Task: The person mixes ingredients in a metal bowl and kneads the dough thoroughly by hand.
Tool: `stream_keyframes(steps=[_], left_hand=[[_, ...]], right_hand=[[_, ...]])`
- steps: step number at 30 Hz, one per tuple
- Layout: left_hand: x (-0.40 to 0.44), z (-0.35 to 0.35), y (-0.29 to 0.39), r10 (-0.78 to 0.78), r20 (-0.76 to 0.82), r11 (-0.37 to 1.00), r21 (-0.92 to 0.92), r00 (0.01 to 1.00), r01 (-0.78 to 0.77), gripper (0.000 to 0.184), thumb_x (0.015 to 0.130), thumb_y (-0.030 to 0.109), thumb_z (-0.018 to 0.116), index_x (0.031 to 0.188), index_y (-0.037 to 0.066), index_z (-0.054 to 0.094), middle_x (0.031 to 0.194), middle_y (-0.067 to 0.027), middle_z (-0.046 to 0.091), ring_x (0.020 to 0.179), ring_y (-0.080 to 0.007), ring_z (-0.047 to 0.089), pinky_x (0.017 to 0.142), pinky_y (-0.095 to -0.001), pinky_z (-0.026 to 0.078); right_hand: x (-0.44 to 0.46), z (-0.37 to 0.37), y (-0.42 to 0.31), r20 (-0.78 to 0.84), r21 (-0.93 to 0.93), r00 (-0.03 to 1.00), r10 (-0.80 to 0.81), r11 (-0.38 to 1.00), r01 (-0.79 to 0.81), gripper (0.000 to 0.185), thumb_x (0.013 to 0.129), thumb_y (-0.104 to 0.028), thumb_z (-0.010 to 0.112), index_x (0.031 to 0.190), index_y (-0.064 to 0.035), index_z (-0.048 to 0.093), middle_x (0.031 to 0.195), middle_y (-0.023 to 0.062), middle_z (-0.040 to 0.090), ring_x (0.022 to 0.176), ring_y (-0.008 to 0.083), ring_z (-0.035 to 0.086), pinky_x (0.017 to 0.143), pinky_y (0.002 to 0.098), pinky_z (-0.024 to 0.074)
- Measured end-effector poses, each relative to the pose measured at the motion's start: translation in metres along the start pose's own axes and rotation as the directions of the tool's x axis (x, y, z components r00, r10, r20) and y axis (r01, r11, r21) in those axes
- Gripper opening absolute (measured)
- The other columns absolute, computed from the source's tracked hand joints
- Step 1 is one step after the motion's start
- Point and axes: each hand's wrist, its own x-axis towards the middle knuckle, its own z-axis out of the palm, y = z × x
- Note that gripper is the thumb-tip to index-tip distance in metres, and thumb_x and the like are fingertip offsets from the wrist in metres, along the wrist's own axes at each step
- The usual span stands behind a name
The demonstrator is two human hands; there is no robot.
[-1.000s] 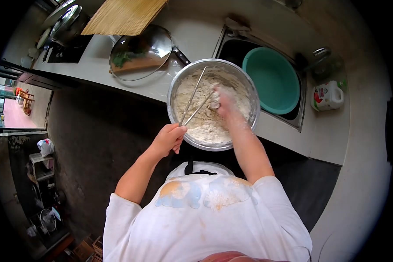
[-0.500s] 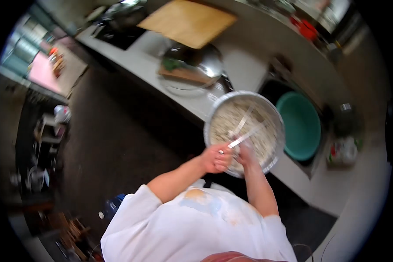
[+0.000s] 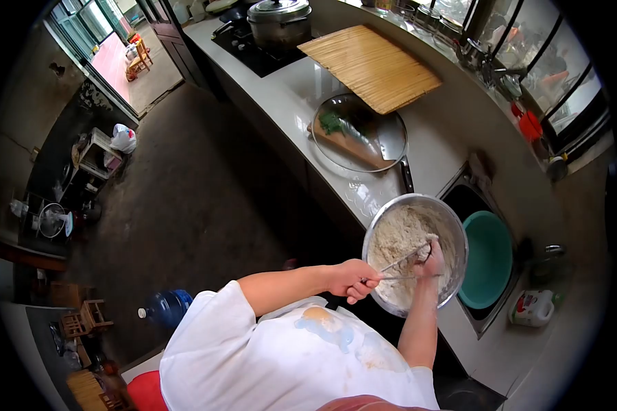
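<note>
Floury mix (image 3: 399, 234) lies in one metal bowl (image 3: 459, 241), which could tip if I press hard on the side jutting past the counter's (image 3: 288, 109) edge. At the bowl's left rim, my left hand (image 3: 352, 279) clenches two thin sticks (image 3: 403, 259) reaching inside; in its right half, my right hand (image 3: 430, 262) touches the mix, whether grasping any I cannot tell; right of the bowl sits one teal basin (image 3: 487, 260).

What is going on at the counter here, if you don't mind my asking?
A person seems to be mixing a pale, crumbly, floury mixture in a metal bowl. The left hand grips two thin metal sticks, their tips spread over the bowl, while the right hand is inside it. A teal basin is close by.
</note>
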Motion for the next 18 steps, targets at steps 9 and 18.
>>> stream_keyframes(steps=[9, 18], left_hand=[[-0.126, -0.022, 0.061, 0.411, -0.234, 0.794, 0.567, 0.881, -0.219, 0.027, 0.086, 0.023, 0.045, 0.067, 0.004, 0.047, 0.053, -0.0021, 0.045, 0.040, -0.0093, 0.042, 0.041, -0.0229, 0.043], [-0.285, -0.140, 0.178, 0.807, -0.530, 0.557, 0.533, 0.262, -0.637, 0.015, 0.085, 0.020, 0.049, 0.082, 0.005, 0.049, 0.056, 0.0002, 0.038, 0.042, -0.0082, 0.036, 0.036, -0.0220, 0.035]], right_hand=[[-0.030, -0.017, -0.014, -0.411, 0.266, 0.911, -0.027, 0.952, 0.149, 0.020, 0.083, -0.019, 0.043, 0.063, -0.0143, 0.045, 0.051, -0.0027, 0.042, 0.041, 0.0098, 0.041, 0.036, 0.0242, 0.0353], [-0.061, -0.001, -0.007, -0.676, 0.169, 0.727, -0.117, 0.936, 0.308, 0.016, 0.084, -0.024, 0.045, 0.071, -0.0169, 0.049, 0.055, -0.0031, 0.047, 0.044, 0.0108, 0.043, 0.036, 0.0238, 0.0346]])
